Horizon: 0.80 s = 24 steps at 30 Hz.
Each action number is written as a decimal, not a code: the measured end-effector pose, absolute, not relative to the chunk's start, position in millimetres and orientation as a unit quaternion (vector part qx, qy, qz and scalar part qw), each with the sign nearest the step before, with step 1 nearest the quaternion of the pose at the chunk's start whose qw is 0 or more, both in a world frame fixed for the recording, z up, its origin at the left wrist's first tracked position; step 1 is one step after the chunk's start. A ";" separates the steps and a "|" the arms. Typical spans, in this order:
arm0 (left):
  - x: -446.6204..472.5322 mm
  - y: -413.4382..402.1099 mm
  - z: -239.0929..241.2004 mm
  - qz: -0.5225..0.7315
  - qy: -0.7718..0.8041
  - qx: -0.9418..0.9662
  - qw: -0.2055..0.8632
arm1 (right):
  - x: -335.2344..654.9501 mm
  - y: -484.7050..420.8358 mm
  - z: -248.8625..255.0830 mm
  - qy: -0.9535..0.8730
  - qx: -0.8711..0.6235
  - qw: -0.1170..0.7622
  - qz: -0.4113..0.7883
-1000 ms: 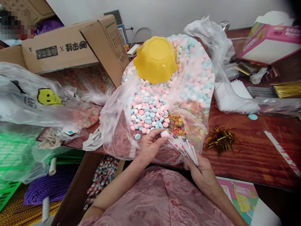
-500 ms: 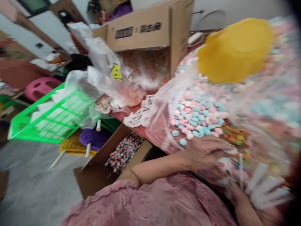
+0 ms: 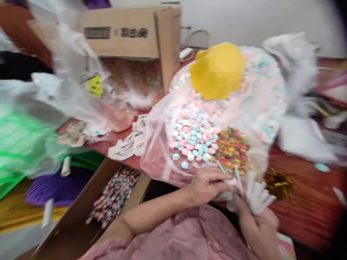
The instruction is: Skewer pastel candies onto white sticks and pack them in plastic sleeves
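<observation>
My left hand (image 3: 207, 186) is closed, thumb and fingers pinching a small pale pink-and-white piece (image 3: 231, 181) near the table's front edge. Its exact kind is blurred. Close beside it, my right hand (image 3: 256, 220) is wrapped round a bunch of white sticks (image 3: 258, 196), which fan out above the fingers. Its fingertips almost meet the left hand's. Just beyond the hands lies a heap of pink, blue and white oval candy-like pieces (image 3: 193, 135) on clear plastic. A pile of small orange, green and brown pieces (image 3: 232, 148) adjoins it on the right.
A yellow scoop-like sheet (image 3: 218, 72) rests on a large bag of pastel pieces (image 3: 265, 83). Behind stands a cardboard box (image 3: 130, 32). An open carton (image 3: 81, 195) full of beaded stems (image 3: 116, 195) sits below left, near a green basket (image 3: 13, 144). Gold tinsel (image 3: 279, 183) lies right.
The view has swung to the right, showing more of the red table. Both hands stay close together, the left pinching and the right round the sticks.
</observation>
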<state>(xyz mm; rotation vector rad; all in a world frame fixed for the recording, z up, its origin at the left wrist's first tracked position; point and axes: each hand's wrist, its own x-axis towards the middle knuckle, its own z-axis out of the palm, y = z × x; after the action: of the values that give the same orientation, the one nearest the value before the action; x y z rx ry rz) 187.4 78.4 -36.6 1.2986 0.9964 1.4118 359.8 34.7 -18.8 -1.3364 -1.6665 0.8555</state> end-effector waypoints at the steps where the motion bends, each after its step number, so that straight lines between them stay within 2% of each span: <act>1: 188.2 75.5 -33.4 0.555 0.386 0.562 0.476 | 353.1 37.9 -21.4 -0.659 -0.541 0.415 0.318; 4: 186.4 73.7 -23.9 0.501 0.339 0.647 0.465 | 345.8 51.0 -27.7 -0.625 -0.568 0.433 0.314; 6: 183.4 82.1 -19.3 0.480 0.382 0.669 0.420 | 351.0 58.4 -30.7 -0.600 -0.587 0.427 0.337; 8: 181.6 97.8 -16.5 0.423 0.469 0.694 0.345 | 359.1 65.0 -34.9 -0.595 -0.595 0.409 0.352; 12: 188.0 131.4 -16.8 0.173 0.546 0.803 0.168 | 370.6 76.1 -47.5 -0.625 -0.594 0.368 0.346; 15: 195.0 141.8 -22.9 0.124 0.535 0.830 0.103 | 378.4 78.0 -54.8 -0.632 -0.612 0.358 0.312; 18: 194.7 140.5 -29.8 0.241 0.531 0.795 0.166 | 389.7 72.6 -55.4 -0.644 -0.611 0.342 0.307; 21: 190.6 136.0 -30.7 0.401 0.526 0.671 0.335 | 395.7 64.3 -50.6 -0.667 -0.574 0.333 0.338; 24: 190.0 129.9 -25.8 0.466 0.514 0.531 0.487 | 390.7 60.7 -46.2 -0.677 -0.554 0.337 0.348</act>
<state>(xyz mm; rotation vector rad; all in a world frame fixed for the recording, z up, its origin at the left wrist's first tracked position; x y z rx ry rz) 190.0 129.9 -25.8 1.2904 1.2492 1.1336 390.7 60.7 -46.2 -1.4440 -1.7650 0.9072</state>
